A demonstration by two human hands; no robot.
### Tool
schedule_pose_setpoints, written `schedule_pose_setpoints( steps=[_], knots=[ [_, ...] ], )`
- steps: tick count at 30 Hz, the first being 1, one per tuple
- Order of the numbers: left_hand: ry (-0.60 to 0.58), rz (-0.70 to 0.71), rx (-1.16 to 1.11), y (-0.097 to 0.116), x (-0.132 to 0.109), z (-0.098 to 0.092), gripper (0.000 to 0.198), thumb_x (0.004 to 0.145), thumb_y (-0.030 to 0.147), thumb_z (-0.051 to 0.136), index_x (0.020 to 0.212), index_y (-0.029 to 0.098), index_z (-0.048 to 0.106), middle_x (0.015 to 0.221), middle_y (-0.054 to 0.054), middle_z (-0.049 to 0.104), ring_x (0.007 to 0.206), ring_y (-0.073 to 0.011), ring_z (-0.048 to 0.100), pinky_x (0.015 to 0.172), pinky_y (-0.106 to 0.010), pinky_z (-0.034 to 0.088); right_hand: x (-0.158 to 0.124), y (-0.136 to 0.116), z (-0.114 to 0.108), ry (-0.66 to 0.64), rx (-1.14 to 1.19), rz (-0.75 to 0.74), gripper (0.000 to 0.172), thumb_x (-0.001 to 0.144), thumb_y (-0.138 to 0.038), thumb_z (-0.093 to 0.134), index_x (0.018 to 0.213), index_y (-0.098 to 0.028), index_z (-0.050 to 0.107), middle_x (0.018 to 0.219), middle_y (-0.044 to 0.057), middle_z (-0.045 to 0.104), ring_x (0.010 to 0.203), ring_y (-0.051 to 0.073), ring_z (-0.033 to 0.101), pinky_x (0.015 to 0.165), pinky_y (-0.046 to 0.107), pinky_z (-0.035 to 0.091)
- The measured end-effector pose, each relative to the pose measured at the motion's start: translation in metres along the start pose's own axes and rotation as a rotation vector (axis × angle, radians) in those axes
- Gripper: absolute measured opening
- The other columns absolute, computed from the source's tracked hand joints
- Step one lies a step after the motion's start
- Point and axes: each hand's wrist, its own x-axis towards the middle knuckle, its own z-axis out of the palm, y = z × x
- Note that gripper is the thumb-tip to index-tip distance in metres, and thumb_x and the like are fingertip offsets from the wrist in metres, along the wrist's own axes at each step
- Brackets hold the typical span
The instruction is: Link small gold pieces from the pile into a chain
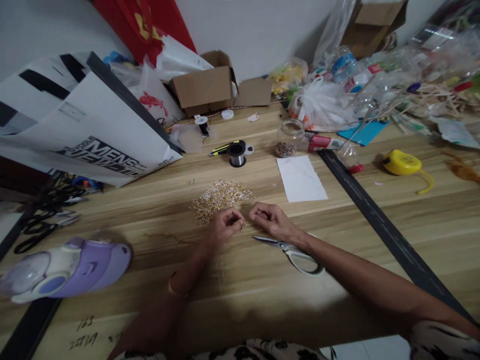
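My left hand [226, 225] is closed in a pinch at the front edge of a heap of gold and silver beads [221, 196]. A tiny gold piece shows at its fingertips, perhaps a bead on wire, too small to be sure. A hand's width or less to the right, my right hand [273, 220] is also pinched, and what its fingers hold cannot be made out. Scissors [296, 252] with pale handles lie partly under my right forearm, blades pointing left. A thin gold strand [170, 237] runs along the wood left of my left hand.
Behind the beads stand a wire spool [237, 154] and a yellow-black utility knife [221, 148]. White paper [302, 178], a bead jar [289, 137] and a yellow tape measure [403, 162] lie right. A purple bottle [90, 267] and a large paper bag [101, 130] occupy the left.
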Motion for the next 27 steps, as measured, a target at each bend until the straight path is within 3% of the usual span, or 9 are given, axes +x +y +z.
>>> schedule_pose_setpoints(
  steps=[13, 27],
  knots=[
    [0.006, -0.013, -0.011, 0.0007, 0.0019, -0.0006, 0.019, 0.068, 0.028, 0.066, 0.069, 0.013, 0.054, 0.059, 0.002, 0.053, 0.055, -0.0077, 0.047, 0.053, -0.018, 0.036, -0.0024, -0.0032, 0.0005, 0.001, 0.043, 0.022, 0.021, 0.085, -0.034, 0.052, 0.075, -0.015, 0.051, 0.054, -0.006, 0.037, 0.048, 0.007, 0.029, 0.047, 0.021, 0.02],
    [0.033, -0.017, -0.072, 0.0019, 0.0, -0.0022, 0.019, 0.066, 0.027, 0.07, 0.074, 0.012, 0.061, 0.069, -0.002, 0.061, 0.066, -0.0106, 0.056, 0.064, -0.021, 0.044, 0.0029, -0.0011, -0.0025, 0.058, 0.121, 0.065, 0.024, 0.08, -0.038, 0.056, 0.073, -0.015, 0.052, 0.053, -0.007, 0.038, 0.044, 0.006, 0.031, 0.042, 0.019, 0.024]
  ],
)
